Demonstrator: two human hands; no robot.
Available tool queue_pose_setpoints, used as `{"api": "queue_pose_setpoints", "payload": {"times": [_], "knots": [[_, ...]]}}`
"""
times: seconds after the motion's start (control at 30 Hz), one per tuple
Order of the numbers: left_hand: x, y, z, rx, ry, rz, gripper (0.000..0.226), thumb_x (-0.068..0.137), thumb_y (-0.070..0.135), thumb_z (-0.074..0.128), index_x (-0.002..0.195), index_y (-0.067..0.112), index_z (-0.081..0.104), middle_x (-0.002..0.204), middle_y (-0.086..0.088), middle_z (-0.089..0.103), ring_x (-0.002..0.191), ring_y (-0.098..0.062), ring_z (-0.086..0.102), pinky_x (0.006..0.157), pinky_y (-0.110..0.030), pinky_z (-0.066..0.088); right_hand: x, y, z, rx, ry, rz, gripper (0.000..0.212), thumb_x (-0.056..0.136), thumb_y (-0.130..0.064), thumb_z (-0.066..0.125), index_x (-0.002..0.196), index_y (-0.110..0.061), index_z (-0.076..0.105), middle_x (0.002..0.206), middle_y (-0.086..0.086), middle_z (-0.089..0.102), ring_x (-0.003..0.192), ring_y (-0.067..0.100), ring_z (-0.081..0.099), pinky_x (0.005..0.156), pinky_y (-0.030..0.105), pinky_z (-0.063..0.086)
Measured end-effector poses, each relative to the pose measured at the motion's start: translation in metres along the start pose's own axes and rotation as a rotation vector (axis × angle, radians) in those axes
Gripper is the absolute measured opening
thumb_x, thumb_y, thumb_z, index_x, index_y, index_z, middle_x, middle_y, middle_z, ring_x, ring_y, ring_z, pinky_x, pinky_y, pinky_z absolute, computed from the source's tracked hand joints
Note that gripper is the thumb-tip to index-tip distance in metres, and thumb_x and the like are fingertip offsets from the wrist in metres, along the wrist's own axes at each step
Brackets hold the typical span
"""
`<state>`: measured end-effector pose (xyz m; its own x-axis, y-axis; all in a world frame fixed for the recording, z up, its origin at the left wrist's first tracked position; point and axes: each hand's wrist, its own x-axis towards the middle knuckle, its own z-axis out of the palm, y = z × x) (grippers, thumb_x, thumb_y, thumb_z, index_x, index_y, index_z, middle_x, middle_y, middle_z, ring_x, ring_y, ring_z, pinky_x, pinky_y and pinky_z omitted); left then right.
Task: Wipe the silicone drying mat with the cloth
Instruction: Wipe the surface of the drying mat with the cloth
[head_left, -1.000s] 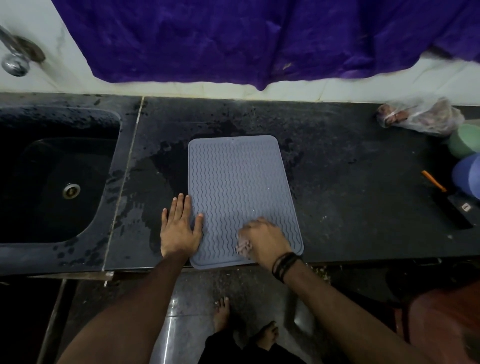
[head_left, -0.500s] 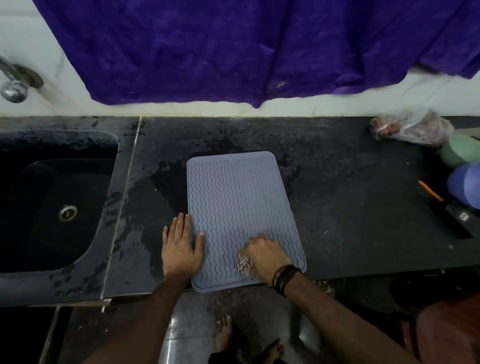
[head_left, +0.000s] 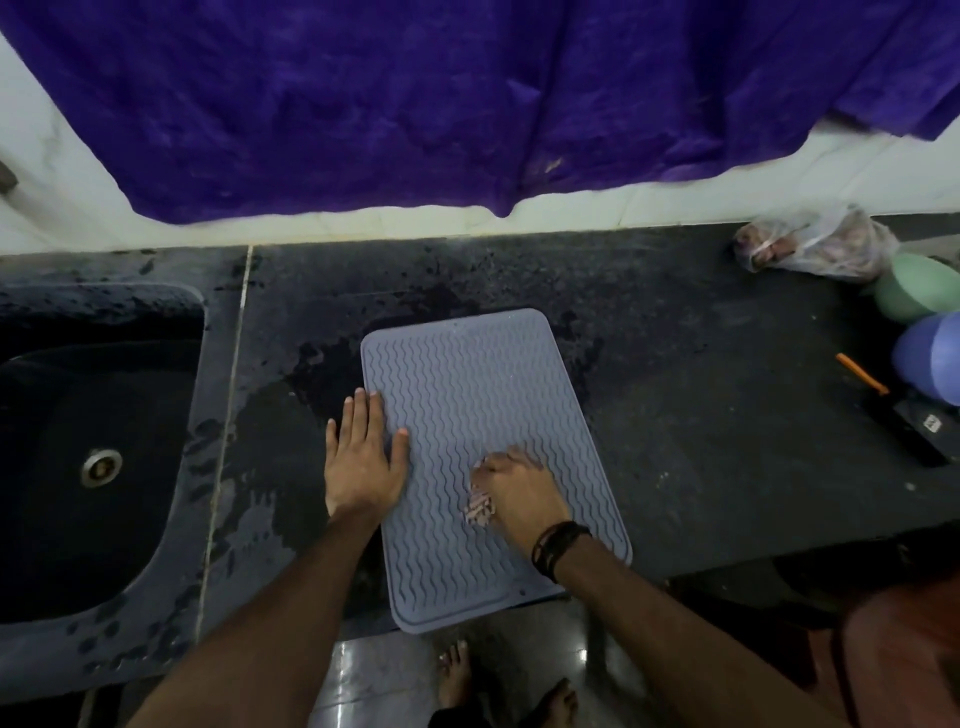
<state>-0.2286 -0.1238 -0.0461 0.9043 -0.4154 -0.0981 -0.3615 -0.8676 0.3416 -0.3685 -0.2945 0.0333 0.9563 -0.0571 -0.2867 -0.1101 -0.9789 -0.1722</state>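
Mat (head_left: 483, 415) first: your grey silicone drying mat, ribbed with wavy lines, lies flat on the dark table (head_left: 701, 405), its near corner jutting past the table's front edge over the floor. Your left hand (head_left: 363, 462) lies flat with straight fingers across the mat's left edge, the thumb and the inner fingers on the mat, the outer fingers on the table beside it; its grip is open and holds nothing. Your right hand (head_left: 519, 493) sits on the near-middle of the mat with its fingers curled around a small bunched cloth (head_left: 479, 508), pinkish and pale, which shows just at the left side of the fist and touches the mat's surface. A dark band circles your right wrist. Wet patches darken the table to the left of the mat and behind it. A black sink (head_left: 98, 441) lies well to the left. At the far right stand a green bowl (head_left: 909, 291) and a blue bowl (head_left: 930, 358), with a clear bag (head_left: 815, 244) behind them and an orange-handled tool (head_left: 862, 374) nearby. Purple fabric (head_left: 467, 104) hangs over the wall behind.
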Motion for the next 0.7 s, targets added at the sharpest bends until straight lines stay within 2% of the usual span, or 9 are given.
{"api": "queue_pose_setpoints", "payload": {"times": [0.1, 0.2, 0.3, 0.43, 0.6, 0.7], "knots": [[0.001, -0.001, -0.003, -0.014, 0.003, -0.004, 0.072, 0.101, 0.057, 0.014, 0.161, 0.019, 0.001, 0.168, 0.000, -0.003, 0.154, -0.014, -0.007, 0.125, -0.041, -0.005, -0.006, -0.003, -0.001, -0.003, -0.053, 0.005, 0.035, 0.089, -0.021, 0.061, 0.123, -0.013, 0.061, 0.128, 0.006, 0.057, 0.121, 0.025, 0.047, 0.102, 0.041, 0.042], [0.003, 0.002, -0.003, -0.014, -0.008, -0.015, 0.070, 0.103, 0.056, 0.018, 0.161, 0.021, -0.001, 0.168, 0.000, -0.004, 0.154, -0.014, -0.009, 0.125, -0.042, -0.006, -0.006, -0.001, -0.011, 0.028, -0.108, 0.012, 0.028, 0.088, -0.024, 0.063, 0.115, -0.016, 0.066, 0.121, 0.005, 0.061, 0.114, 0.024, 0.052, 0.096, 0.041, 0.048], [0.002, 0.002, -0.003, -0.004, -0.011, -0.019, 0.070, 0.103, 0.054, 0.021, 0.161, 0.021, 0.001, 0.168, 0.000, -0.003, 0.154, -0.014, -0.009, 0.125, -0.042, -0.006, 0.010, 0.004, -0.024, 0.128, -0.017, 0.051, 0.026, 0.082, -0.021, 0.067, 0.108, -0.018, 0.068, 0.113, 0.003, 0.064, 0.108, 0.022, 0.055, 0.087, 0.037, 0.052], [0.003, 0.002, -0.005, -0.001, -0.013, -0.034, 0.071, 0.102, 0.058, 0.016, 0.160, 0.024, -0.003, 0.168, 0.002, -0.006, 0.153, -0.011, -0.012, 0.125, -0.042, -0.006, 0.056, 0.005, -0.037, 0.185, 0.112, 0.075, 0.037, 0.081, -0.014, 0.066, 0.118, -0.017, 0.065, 0.122, 0.003, 0.061, 0.116, 0.022, 0.050, 0.096, 0.037, 0.047], [0.003, 0.006, -0.010, -0.017, -0.020, -0.037, 0.075, 0.097, 0.060, 0.013, 0.161, 0.023, 0.000, 0.167, 0.004, -0.005, 0.153, -0.011, -0.010, 0.125, -0.039, -0.008, 0.071, 0.006, -0.028, 0.078, 0.017, 0.060, 0.044, 0.085, -0.014, 0.062, 0.129, -0.013, 0.057, 0.131, 0.007, 0.054, 0.123, 0.027, 0.044, 0.102, 0.040, 0.043], [0.003, 0.006, -0.014, -0.011, -0.025, -0.035, 0.077, 0.095, 0.061, 0.011, 0.161, 0.023, -0.001, 0.168, 0.003, -0.005, 0.153, -0.010, -0.010, 0.125, -0.039, -0.007, 0.057, 0.008, -0.021, 0.049, -0.002, 0.020, 0.042, 0.086, -0.017, 0.061, 0.128, -0.014, 0.057, 0.129, 0.006, 0.056, 0.123, 0.026, 0.045, 0.101, 0.039, 0.043]]}}
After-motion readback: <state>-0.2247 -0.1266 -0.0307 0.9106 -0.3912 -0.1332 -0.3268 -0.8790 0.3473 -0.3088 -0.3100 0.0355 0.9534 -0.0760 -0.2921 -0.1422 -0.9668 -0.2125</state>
